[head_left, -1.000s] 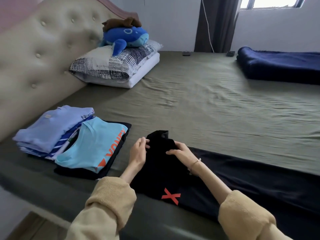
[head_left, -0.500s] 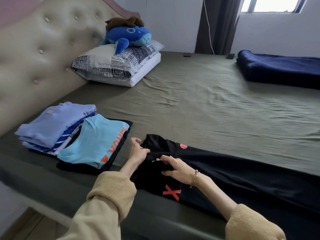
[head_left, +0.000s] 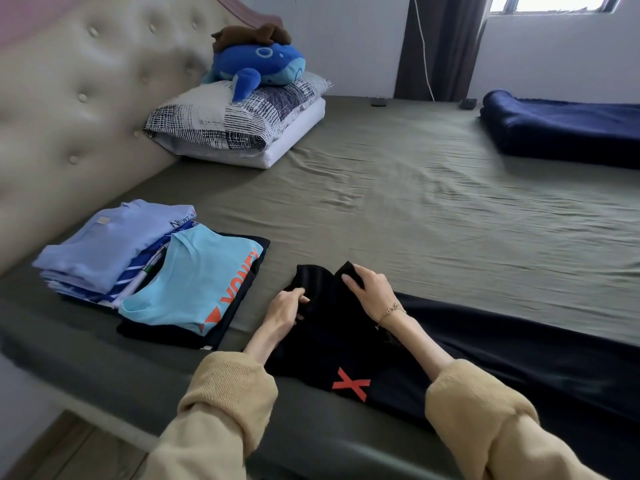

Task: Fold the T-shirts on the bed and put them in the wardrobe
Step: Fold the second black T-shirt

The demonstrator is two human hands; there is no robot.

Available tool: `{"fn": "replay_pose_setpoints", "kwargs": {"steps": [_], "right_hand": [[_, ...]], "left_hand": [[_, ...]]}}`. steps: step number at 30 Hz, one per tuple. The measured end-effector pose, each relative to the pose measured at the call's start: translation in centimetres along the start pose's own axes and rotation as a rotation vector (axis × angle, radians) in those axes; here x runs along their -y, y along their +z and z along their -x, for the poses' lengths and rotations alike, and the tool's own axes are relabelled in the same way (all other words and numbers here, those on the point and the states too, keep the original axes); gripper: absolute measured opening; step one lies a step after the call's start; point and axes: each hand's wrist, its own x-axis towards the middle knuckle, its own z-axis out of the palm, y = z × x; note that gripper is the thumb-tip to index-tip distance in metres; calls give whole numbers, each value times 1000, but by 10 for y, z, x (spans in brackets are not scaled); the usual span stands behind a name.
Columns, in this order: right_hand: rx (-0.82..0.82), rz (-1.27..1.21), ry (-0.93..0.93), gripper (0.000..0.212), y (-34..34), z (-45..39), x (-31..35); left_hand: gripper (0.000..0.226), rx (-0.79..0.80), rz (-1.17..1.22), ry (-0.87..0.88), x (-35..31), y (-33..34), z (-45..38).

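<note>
Since half a second back: right hand (head_left: 372, 292) lifted off the flat cloth and up to the far tip of the black T-shirt (head_left: 332, 341), that tip now raised into 2 small peaks instead of lying flat with its red dot showing. Left hand (head_left: 285, 311) barely shifted.

Head view only. Left hand pinching a fold of the black T-shirt between thumb and fingertips, at the shirt's left peak. Right hand closed over the right peak, fingers curled on the cloth, gold bracelet (head_left: 391, 311) at the wrist. Black T-shirt lying along the near edge of the bed (head_left: 415, 209), a red X (head_left: 350, 384) printed near that edge, the rest stretching away toward the right edge. Just left of it, near the left edge by the headboard (head_left: 79, 109): 2 stacks of folded shirts, touching, a light blue T-shirt (head_left: 194, 282) on top of 1 and a lavender T-shirt (head_left: 104, 244) on the other. Far left corner: pillows (head_left: 239, 129) with a blue plush toy (head_left: 259, 65) on top. Far right corner: folded navy blanket (head_left: 568, 129).
</note>
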Motion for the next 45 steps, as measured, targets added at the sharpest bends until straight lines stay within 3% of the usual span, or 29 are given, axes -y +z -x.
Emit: {"fn": "replay_pose_setpoints", "kwargs": {"steps": [3,8,12,15,18,22,26,30,31,34,36,41,45], "right_hand": [[73,208,64,43,4,-10,-4],[26,446,97,51,5,-8,-18],[29,276,51,49,-4,-1,-27],[160,179,70,62,-12,0,-26],[304,93,94,49,-16,-1,-25],[433,-143,190,54,-30,6,-25],[536,-222,202,35,-36,11,-37],[441,-313,194,53,-37,19,-43],[418,-304,182,49,-37,20,-45],[330,-287,135,8,-34,27,-46],[189,-154,96,16,-32,29,-48],[34,373,57,22,-27,41,-42],[-195,534,-42,26,-20,51,-34]], "left_hand": [[55,52,-27,23,3,1,1],[30,-2,-117,80,9,4,-1],[15,20,-83,47,8,1,-1],[15,32,-43,48,9,0,-1],[21,94,-42,62,8,4,-1],[7,98,-36,51,11,5,-2],[28,47,57,-24,8,3,0],[15,-24,-17,17,8,7,3],[18,-56,-55,32,10,9,3],[51,-137,-165,116,14,15,8],[56,-190,-225,178,16,16,12],[41,-316,-396,326,21,16,19],[14,-457,-452,441,16,24,31]]}}
